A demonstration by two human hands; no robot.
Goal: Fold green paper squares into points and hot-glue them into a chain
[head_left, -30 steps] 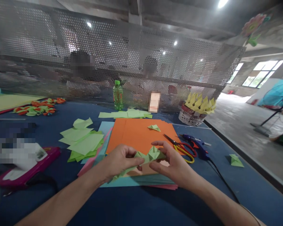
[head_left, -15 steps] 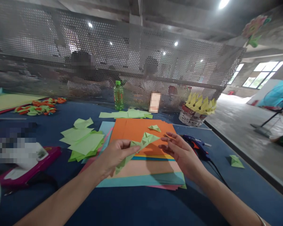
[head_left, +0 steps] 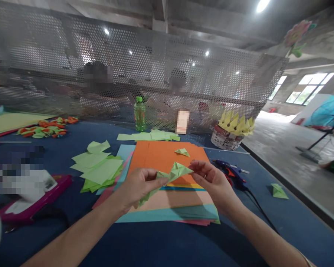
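Far left: magenta device (head_left: 63, 182), cut off by the frame edge, partly pixelated. Next, loose green sheets (head_left: 101, 170), fanned on blue tabletop (head_left: 156, 246). Left hand (head_left: 143, 187): thumb and fingers closed in a pinch on folded green paper (head_left: 179, 170), held up over the paper stack (head_left: 186, 213). Long axis slants from lower left, under the wrist side, to a pointed end aimed right; middle section covered by the grip. Right hand (head_left: 211, 180): half open, fingers curled, fingertips at that point; whether pinching, cannot tell. Glue gun (head_left: 238, 176) just beyond, partly covered; cord runs behind the forearm. Far right: small folded green piece (head_left: 279, 191) near the table edge (head_left: 308, 205). Room: tabletop shows nearside of the stack, and between right forearm and that edge.
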